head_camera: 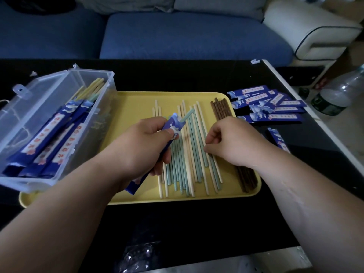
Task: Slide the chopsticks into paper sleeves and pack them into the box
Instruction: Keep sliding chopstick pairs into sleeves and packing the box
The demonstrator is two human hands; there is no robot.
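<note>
Blue paper sleeve (155, 152), one green chopstick (187, 116) protruding, sat clamped in left hand (146, 142) over tray (248, 192). Right hand (234, 142) fingers pinched a 2nd stick approx. mid-tray. Step: sleeving. Next: align tip w/ sleeve mouth, then box (45, 123), desk left edge.

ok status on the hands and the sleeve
Left hand holds sleeve, teal chopstick poking out. Right hand pinching a loose chopstick on tray. Box open, nothing in the way.
</note>
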